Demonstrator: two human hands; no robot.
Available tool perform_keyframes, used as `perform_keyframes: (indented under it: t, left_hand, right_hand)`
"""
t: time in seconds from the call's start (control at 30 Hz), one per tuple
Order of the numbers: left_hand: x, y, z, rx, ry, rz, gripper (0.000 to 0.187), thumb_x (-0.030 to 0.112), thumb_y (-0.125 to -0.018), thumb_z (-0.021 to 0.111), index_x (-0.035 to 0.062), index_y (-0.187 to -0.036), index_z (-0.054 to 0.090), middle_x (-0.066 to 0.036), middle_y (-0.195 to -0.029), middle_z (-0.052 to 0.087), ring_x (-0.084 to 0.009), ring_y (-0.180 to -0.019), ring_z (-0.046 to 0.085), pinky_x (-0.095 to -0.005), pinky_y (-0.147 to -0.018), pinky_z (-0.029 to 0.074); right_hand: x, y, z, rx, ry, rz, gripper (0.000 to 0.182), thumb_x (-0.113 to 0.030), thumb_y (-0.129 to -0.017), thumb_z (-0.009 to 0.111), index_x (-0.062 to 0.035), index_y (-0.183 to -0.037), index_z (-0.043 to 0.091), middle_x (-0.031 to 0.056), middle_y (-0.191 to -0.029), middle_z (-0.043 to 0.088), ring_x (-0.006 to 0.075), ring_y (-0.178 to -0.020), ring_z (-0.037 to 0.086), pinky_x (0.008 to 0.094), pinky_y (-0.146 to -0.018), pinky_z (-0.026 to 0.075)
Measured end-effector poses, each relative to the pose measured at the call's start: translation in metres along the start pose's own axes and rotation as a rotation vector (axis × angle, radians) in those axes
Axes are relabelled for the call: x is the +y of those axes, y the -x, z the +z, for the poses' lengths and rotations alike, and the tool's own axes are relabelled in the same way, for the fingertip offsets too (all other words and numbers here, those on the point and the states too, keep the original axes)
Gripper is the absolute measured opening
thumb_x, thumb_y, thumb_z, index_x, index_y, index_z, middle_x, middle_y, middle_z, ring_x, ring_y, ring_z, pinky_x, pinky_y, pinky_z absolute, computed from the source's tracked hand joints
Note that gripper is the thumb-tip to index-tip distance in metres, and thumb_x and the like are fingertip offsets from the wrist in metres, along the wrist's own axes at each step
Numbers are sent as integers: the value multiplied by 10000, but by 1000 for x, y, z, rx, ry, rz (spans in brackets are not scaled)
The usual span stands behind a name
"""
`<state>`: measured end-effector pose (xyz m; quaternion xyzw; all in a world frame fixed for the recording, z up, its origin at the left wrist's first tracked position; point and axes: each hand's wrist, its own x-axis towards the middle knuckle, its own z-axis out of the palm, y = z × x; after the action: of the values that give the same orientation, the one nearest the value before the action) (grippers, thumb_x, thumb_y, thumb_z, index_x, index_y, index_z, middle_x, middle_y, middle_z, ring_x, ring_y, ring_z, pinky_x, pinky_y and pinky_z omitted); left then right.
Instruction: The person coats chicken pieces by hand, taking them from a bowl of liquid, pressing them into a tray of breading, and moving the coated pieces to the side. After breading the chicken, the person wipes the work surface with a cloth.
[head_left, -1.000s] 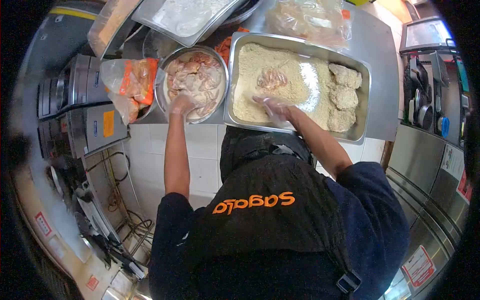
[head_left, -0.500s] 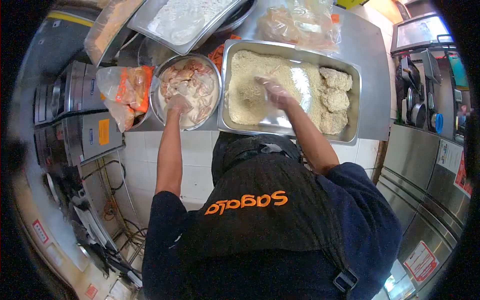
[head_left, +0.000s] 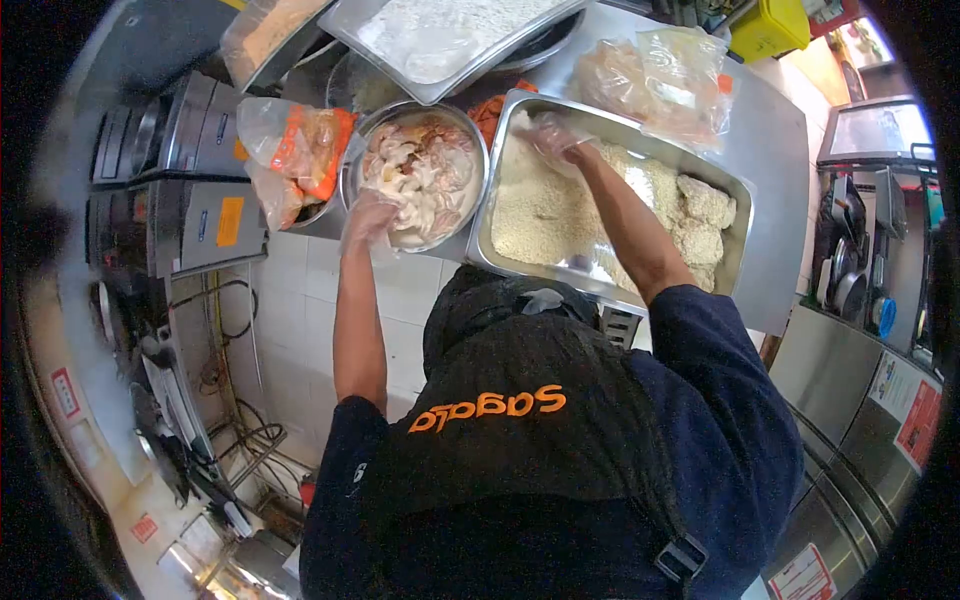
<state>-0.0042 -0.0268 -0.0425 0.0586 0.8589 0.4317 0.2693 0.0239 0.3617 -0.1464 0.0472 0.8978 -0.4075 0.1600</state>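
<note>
My left hand (head_left: 371,216), in a clear plastic glove, is at the near left rim of a round metal bowl (head_left: 483,180). Its fingers reach over the batter, but their ends blur into it. Raw chicken pieces (head_left: 425,160) lie in the pale batter inside. My right hand (head_left: 553,140), gloved too, is low over the pale breadcrumbs (head_left: 540,215) at the far left corner of a deep steel tray (head_left: 742,240), fingers apart and stretched out. Several crumb-coated chicken pieces (head_left: 705,205) sit along the tray's right side.
Behind the bowl stands a steel pan of white flour (head_left: 430,40). A plastic bag with orange print (head_left: 305,150) is left of the bowl. More clear bags (head_left: 680,85) lie behind the tray on the steel table (head_left: 765,150). A yellow container (head_left: 770,28) is at the far right.
My right hand has moved from mid-crumbs to the tray's far left corner. The left hand has drawn back from the batter toward the bowl's near left rim. The whole view has shifted.
</note>
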Motion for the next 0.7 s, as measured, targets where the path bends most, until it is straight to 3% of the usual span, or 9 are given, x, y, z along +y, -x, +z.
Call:
perform_keyframes:
  t: [0.1,0.2,0.27,0.37,0.4,0.43,0.53,0.6,0.7]
  left_hand:
    - [29,17,-5,-14,228,190,454,71,-705,604,-51,-1123,474,-116,-1020,588,-213,-900,577,-303,-770,473]
    - [-24,-3,-11,12,622,89,414,88,-747,590,-37,-1126,479,-123,-1041,580,-225,-922,571,-306,-798,469]
    - [-73,-27,-13,37,923,-15,391,113,-783,581,-21,-1137,483,-130,-1073,571,-227,-946,566,-312,-821,468]
    - [25,0,4,175,295,70,343,22,-825,512,-44,-1160,481,-119,-1094,564,-160,-957,561,-295,-832,478]
    - [42,3,6,190,292,78,343,28,-823,512,-45,-1158,482,-121,-1093,564,-162,-957,562,-298,-832,478]
    - [43,4,7,185,348,82,344,34,-822,512,-45,-1155,483,-123,-1092,564,-165,-957,563,-301,-832,478]
    - [49,6,12,147,547,89,345,51,-817,513,-48,-1147,487,-128,-1090,564,-172,-956,566,-310,-834,479]
    - [55,4,13,116,684,80,347,63,-814,513,-49,-1142,490,-132,-1088,565,-177,-956,568,-315,-834,480]
    - [51,13,7,28,825,47,351,81,-809,514,-52,-1134,493,-137,-1086,565,-185,-955,571,-324,-836,480]
  right_hand:
    - [55,-23,31,-97,548,-507,324,-333,-843,493,-21,-852,580,86,-757,584,230,-684,531,355,-677,457]
    - [-1,65,32,115,378,90,359,-375,-799,491,-51,-905,603,152,-891,605,319,-826,578,416,-755,456]
    - [-14,96,44,234,383,22,366,-388,-795,485,-61,-911,599,151,-894,603,314,-837,574,425,-778,443]
    - [-57,126,42,465,532,-36,330,-373,-770,498,-89,-903,601,117,-880,606,261,-879,561,417,-800,412]
    - [-66,128,37,568,693,-34,289,-344,-749,516,-109,-889,607,85,-862,610,211,-909,552,400,-801,393]
    - [-49,122,48,640,511,-163,320,-368,-752,502,-105,-894,615,96,-857,609,259,-918,547,445,-838,360]
    - [-39,122,58,374,517,85,329,-365,-761,507,-103,-930,612,110,-869,609,276,-935,543,444,-839,363]
    - [-35,115,42,540,521,-117,332,-354,-802,488,-89,-982,577,119,-841,603,265,-914,549,456,-826,375]
    - [-37,108,36,529,320,388,326,-340,-866,434,-79,-1037,528,144,-875,597,304,-878,546,484,-808,380]
